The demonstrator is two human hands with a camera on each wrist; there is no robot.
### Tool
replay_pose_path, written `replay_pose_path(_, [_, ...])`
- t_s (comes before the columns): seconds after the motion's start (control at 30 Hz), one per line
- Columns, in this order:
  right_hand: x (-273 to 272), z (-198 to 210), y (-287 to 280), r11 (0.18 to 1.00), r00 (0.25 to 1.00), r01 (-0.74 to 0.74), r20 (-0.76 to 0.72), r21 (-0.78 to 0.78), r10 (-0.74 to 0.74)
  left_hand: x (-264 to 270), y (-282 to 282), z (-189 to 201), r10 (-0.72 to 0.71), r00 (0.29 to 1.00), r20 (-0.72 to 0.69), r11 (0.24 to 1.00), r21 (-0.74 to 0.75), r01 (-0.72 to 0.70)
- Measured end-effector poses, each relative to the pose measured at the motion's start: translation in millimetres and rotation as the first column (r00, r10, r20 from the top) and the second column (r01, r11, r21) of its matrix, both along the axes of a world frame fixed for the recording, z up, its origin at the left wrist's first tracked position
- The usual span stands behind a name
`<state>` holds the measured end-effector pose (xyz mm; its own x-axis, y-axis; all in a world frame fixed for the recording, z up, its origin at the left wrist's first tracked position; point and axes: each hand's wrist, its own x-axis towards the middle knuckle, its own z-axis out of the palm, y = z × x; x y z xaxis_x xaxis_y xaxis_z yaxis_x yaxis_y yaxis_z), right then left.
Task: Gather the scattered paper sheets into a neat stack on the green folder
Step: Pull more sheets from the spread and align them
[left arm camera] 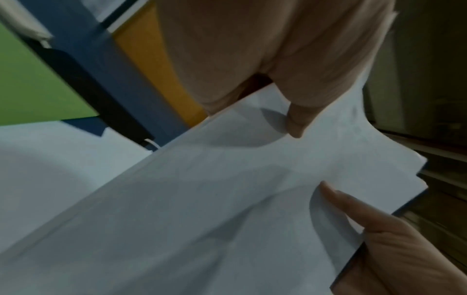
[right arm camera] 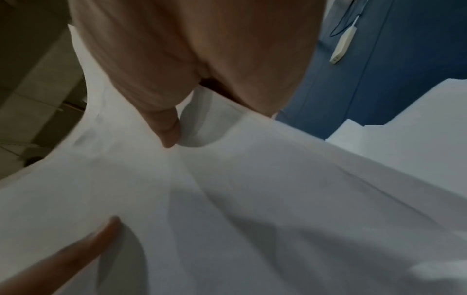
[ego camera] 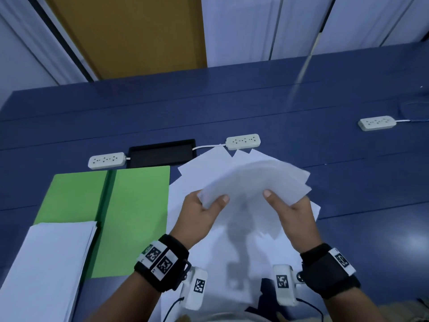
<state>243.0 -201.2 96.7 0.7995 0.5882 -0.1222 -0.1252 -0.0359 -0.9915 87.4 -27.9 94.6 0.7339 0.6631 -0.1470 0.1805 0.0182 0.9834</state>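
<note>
I hold a fanned bundle of white paper sheets (ego camera: 253, 182) above the table with both hands. My left hand (ego camera: 204, 205) grips its left end, thumb on top. My right hand (ego camera: 290, 208) grips its right end, thumb also on top. More loose sheets (ego camera: 209, 166) lie scattered on the table under the bundle. The open green folder (ego camera: 137, 205) lies to the left, with a white paper stack (ego camera: 46, 263) overlapping its near left corner. Each wrist view shows a thumb pressed on the bundle (left arm camera: 227, 199) (right arm camera: 252, 199).
The table (ego camera: 348, 194) is dark blue. A black tray (ego camera: 162, 152) sits behind the folder, between two white power strips (ego camera: 106, 160) (ego camera: 243, 141). A third power strip (ego camera: 377, 122) lies far right. A yellow panel (ego camera: 130, 36) stands behind the table.
</note>
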Motion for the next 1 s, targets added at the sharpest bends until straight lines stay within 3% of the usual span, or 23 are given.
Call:
replay_pose_path(0.07, [-3.3, 9.9, -1.1, 0.996, 0.999, 0.030, 0.017, 0.081, -0.031, 2.8, -3.7, 11.0, 0.036, 0.998, 0.054, 0.999, 0.029, -0.038])
replay_pose_path(0.2, [-7.0, 10.7, 0.3, 0.997, 1.000, 0.001, 0.023, 0.073, -0.003, 7.3, -0.7, 20.9, 0.022, 0.994, 0.107, 0.999, 0.035, -0.026])
replay_pose_path(0.3, [-8.6, 17.1, 2.0, 0.998, 0.999, 0.034, 0.029, 0.049, -0.035, 6.7, 0.3, 29.4, -0.046, 0.994, 0.098, 0.978, 0.206, 0.025])
replay_pose_path(0.43, [-15.8, 45.1, 6.7, 0.985, 0.993, 0.038, 0.106, 0.169, -0.056, 10.0, -8.0, 55.9, -0.105, 0.974, 0.202, 0.922, 0.387, 0.019])
replay_pose_path(0.53, [-9.7, 38.0, 11.2, 0.986, 0.991, 0.062, 0.110, 0.157, -0.079, 15.6, -2.2, 49.5, -0.005, 0.974, 0.228, 0.953, 0.295, -0.065])
replay_pose_path(0.67, [-6.1, -8.6, 19.6, 0.997, 0.997, 0.081, -0.019, -0.004, -0.081, 16.0, 17.8, -5.9, 0.093, 0.996, -0.009, 0.993, -0.071, -0.094])
replay_pose_path(0.73, [-9.9, -22.4, 23.2, 0.996, 0.994, 0.080, -0.070, -0.033, -0.083, 13.1, 22.8, -23.8, 0.077, 0.991, -0.110, 0.991, -0.101, -0.088])
replay_pose_path(0.9, [-12.3, -12.1, 21.2, 0.987, 0.992, 0.117, -0.056, 0.108, -0.111, 9.3, 20.6, -20.9, 0.094, 0.995, 0.022, 0.987, -0.134, -0.091])
replay_pose_path(1.0, [-5.3, -25.6, 21.1, 0.996, 0.996, 0.080, -0.036, 0.038, -0.079, 4.5, 23.1, -28.8, 0.065, 0.998, 0.023, 0.979, -0.194, -0.060])
